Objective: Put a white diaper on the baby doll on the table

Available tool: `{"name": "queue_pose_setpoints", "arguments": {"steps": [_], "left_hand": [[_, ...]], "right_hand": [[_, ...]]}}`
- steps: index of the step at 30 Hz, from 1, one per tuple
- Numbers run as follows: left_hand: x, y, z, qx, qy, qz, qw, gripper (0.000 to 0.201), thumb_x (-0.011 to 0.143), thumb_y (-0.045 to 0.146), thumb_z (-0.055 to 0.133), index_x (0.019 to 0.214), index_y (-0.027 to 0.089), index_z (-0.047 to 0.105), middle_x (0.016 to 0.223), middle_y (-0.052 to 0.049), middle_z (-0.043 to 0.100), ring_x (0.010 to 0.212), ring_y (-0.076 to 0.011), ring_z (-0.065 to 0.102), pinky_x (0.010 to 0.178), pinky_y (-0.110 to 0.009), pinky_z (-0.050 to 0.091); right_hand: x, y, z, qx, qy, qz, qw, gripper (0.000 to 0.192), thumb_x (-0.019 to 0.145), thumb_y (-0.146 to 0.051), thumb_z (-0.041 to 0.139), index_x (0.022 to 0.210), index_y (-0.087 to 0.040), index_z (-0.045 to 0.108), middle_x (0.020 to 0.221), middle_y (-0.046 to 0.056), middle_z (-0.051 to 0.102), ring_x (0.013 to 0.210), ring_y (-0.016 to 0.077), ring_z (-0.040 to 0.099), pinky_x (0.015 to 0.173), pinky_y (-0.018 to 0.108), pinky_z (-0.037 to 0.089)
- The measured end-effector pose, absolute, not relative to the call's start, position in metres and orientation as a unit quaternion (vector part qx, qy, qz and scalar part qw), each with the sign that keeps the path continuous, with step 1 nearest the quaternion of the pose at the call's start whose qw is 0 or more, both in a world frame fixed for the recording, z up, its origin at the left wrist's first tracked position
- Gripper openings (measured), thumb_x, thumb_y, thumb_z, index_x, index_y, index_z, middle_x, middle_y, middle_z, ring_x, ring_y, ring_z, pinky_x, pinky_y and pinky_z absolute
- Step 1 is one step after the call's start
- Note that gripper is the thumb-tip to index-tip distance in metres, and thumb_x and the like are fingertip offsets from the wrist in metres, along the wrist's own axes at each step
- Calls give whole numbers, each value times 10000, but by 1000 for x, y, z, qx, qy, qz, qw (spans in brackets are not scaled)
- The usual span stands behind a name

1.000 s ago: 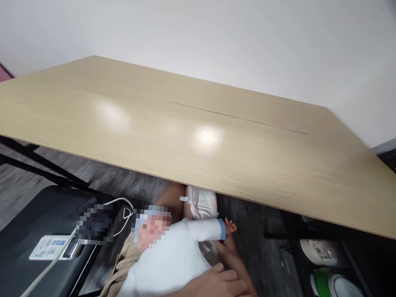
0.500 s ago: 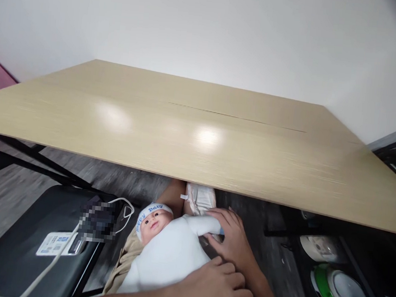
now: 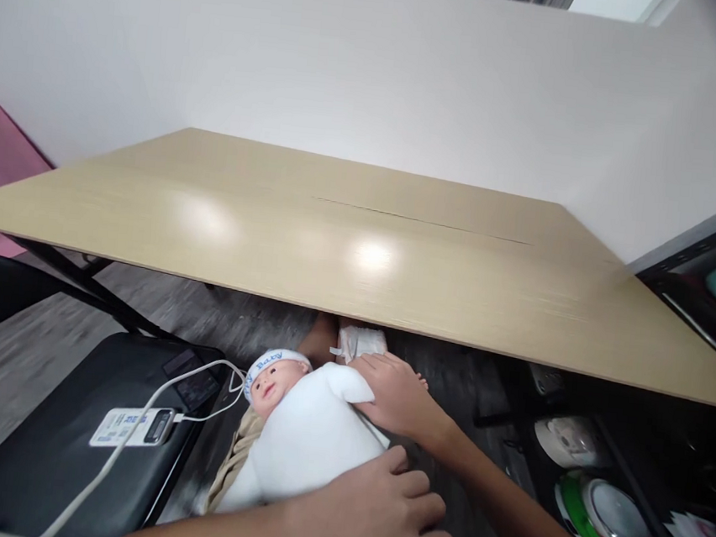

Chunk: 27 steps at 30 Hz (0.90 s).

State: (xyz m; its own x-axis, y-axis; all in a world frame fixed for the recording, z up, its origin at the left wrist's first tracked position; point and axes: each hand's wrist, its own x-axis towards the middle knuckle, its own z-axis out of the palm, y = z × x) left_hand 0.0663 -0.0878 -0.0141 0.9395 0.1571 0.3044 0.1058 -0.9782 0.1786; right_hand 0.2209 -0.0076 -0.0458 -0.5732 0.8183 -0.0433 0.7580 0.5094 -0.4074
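Observation:
A baby doll (image 3: 310, 433) in a white long-sleeved outfit lies across the lap, face up, its head to the left. Its white cap (image 3: 278, 360) carries blue lettering. My right hand (image 3: 393, 394) is closed around the doll's outstretched sleeve, and small doll fingers show just past my knuckles. My left hand (image 3: 385, 512) lies over the doll's lower body with its fingers curled round the side; the fingertips are partly hidden. Beyond the right hand, a white diaper-like item (image 3: 360, 342) rests on the leg, under the table edge.
A wooden table (image 3: 335, 241) spans the front, against a white wall. On the left, a black chair seat (image 3: 57, 434) bears a phone (image 3: 190, 379), a power bank (image 3: 159, 427) and a white cable (image 3: 119, 448). A dark shelf at right holds a green-rimmed container (image 3: 609, 521).
My right hand has moved slightly left and up, from the cuff end onto the sleeve, covering more of it. The left hand stays on the doll. The camera view has tilted upward.

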Motion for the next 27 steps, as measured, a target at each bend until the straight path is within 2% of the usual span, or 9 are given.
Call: {"name": "queue_pose_setpoints", "arguments": {"steps": [5,7,10,11,13,16,18,21,27], "left_hand": [[33,-111,6,954,51,287,68,341,1119,306,513,1428,221,629,1279,16,770,1140,-106,632,1146,-305,438],[8,-118,5,904,89,408,90,291,1136,297,448,1316,241,670,1114,33,790,1126,-93,624,1226,-291,407],[-31,-113,1,810,242,530,59,179,1088,389,522,1121,284,663,942,-23,677,1083,-177,600,1137,-394,462],[-43,-106,1,790,305,531,36,187,1040,419,595,1141,268,640,1041,-55,663,1139,-204,595,1108,-414,479],[-59,-83,5,775,400,489,15,436,944,424,725,1307,235,574,1323,-116,626,1305,-244,579,1097,-414,510],[-65,-39,20,808,448,357,137,680,938,456,760,1502,248,441,1499,-112,604,1354,-215,631,1102,-339,557],[-60,-11,32,815,458,275,225,718,954,550,731,1536,256,431,1488,-91,649,1289,-209,694,1068,-313,570],[-46,25,44,823,457,226,251,748,930,661,711,1526,264,493,1455,-84,697,1244,-255,728,1008,-316,559],[-31,85,50,845,446,185,229,652,945,746,634,1440,323,596,1324,-24,772,1159,-265,749,888,-296,499]], "right_hand": [[226,-36,-13,-448,-847,161,237,307,951,-281,653,1242,-210,716,1197,36,737,1094,170,644,991,290,432],[235,-50,-1,-462,-814,152,318,314,938,-292,639,1231,-215,723,1184,25,747,1066,150,665,953,255,460],[254,-70,13,-503,-736,168,422,341,956,-377,613,1231,-206,720,1143,12,760,983,107,702,856,186,510],[260,-75,16,-520,-701,179,454,363,955,-411,613,1228,-196,718,1131,14,766,955,100,709,827,169,523],[269,-81,21,-558,-626,194,509,408,931,-448,632,1227,-180,715,1135,25,772,933,102,710,793,152,540],[275,-75,24,-601,-529,196,566,468,868,-455,659,1235,-167,702,1185,41,764,901,103,685,760,149,543],[277,-64,25,-616,-492,198,583,497,828,-466,659,1216,-159,702,1168,45,761,835,96,653,719,156,528],[288,-41,27,-643,-471,200,570,528,816,-509,648,1213,-166,706,1151,49,760,841,111,644,723,178,519],[342,-11,18,-718,-587,66,369,422,902,-525,650,1187,-224,729,1056,43,758,904,166,670,759,220,410]]}}
